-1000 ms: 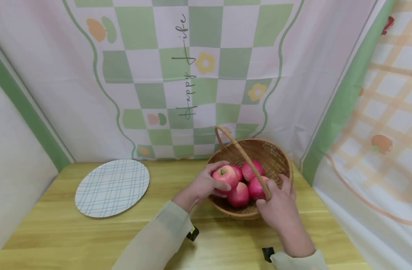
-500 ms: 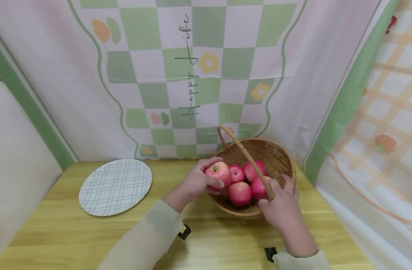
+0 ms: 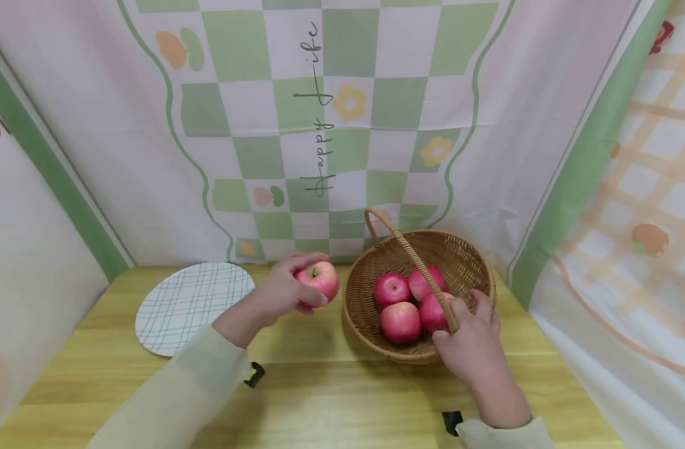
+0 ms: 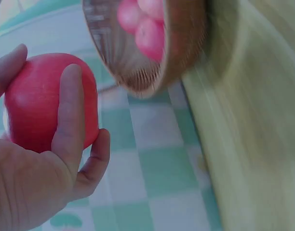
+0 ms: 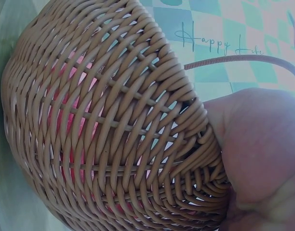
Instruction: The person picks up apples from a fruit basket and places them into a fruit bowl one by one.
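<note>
A red apple [image 3: 323,280] with a short stem is held in my left hand [image 3: 276,292], in the air between the plate and the wicker basket [image 3: 360,337]. Up close in the left wrist view, the fingers wrap around the same apple [image 4: 36,101]. Several more red apples [image 3: 401,322] lie inside the basket. My right hand [image 3: 472,349] grips the basket at its near right rim, by the foot of the arched handle [image 3: 407,249]. In the right wrist view that hand [image 5: 263,149] is against the woven rim, and red shows through the weave.
A round white plate [image 3: 179,299] with blue checked lines lies on the wooden table [image 3: 342,399] at the left, partly behind the left forearm. A green and white checked cloth [image 3: 297,143] hangs behind the table. Another cloth [image 3: 651,187] hangs at the right.
My left hand has lifted the apple out of the basket and moved left with it toward the plate. The right hand stays on the basket rim.
</note>
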`<state>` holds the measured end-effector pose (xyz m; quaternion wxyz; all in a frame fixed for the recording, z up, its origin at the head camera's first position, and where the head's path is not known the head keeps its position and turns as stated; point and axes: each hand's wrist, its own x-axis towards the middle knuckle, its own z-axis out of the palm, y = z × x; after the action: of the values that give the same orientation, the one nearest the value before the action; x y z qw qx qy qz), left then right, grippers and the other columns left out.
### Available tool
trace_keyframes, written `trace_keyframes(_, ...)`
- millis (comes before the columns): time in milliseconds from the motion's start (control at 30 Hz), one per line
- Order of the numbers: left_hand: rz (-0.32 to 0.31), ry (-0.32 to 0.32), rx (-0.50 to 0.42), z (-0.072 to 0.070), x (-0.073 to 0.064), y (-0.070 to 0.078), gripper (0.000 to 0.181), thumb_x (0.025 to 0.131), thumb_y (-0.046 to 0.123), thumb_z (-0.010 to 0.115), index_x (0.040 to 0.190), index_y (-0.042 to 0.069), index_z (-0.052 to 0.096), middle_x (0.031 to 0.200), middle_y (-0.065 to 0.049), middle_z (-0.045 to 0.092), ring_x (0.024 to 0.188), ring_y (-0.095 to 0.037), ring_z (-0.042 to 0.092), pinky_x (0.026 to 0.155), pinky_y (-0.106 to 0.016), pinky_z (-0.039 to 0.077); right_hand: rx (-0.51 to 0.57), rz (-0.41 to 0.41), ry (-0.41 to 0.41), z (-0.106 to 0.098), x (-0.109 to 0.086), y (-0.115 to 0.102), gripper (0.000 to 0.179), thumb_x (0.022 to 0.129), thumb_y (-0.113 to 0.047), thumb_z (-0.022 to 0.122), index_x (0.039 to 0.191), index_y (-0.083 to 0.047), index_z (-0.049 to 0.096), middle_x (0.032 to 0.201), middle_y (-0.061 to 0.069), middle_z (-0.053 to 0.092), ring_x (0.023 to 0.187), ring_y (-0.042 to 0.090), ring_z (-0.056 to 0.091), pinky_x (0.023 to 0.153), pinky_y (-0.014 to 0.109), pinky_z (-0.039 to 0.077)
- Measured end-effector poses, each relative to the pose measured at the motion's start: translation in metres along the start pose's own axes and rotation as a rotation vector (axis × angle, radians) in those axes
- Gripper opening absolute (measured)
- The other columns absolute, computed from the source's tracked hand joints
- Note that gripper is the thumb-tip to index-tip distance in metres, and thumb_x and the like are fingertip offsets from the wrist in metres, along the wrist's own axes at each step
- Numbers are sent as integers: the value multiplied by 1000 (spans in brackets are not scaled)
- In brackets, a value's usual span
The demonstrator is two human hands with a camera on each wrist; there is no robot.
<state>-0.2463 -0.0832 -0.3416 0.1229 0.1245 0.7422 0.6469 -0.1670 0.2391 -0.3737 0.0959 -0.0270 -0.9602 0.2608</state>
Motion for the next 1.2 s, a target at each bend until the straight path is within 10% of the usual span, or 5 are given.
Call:
trace_keyframes(533, -89, 159, 217, -111, -20, -23, 80, 81, 4, 76, 152, 15, 42, 148, -23, 18, 100, -37, 57, 69, -43, 59, -4, 3, -33, 0, 1, -1, 49, 81, -14, 69, 125, 3, 54, 150, 38, 7, 125, 72, 12, 93, 79, 29)
trace_keyframes(900, -189, 234, 35, -170, -33, -53, 84, 94, 7, 68, 161, 14, 18, 151, -30, 23, 109, -36, 54, 83, -47, 56, -3, -4, -23, 1, 2, 0, 47, 81, -13, 68, 123, 3, 54, 149, 38, 8, 125, 72, 12, 94, 78, 28)
trace_keyframes(1200, -275, 351, -86, -198, -37, -67, 72, 101, 12, 42, 161, 18, 4, 161, -26, 0, 134, -48, 27, 88, -46, 54, -3, 7, -24, 1, 1, 1, 48, 82, -13, 67, 125, 3, 53, 149, 37, 8, 125, 71, 12, 93, 78, 29)
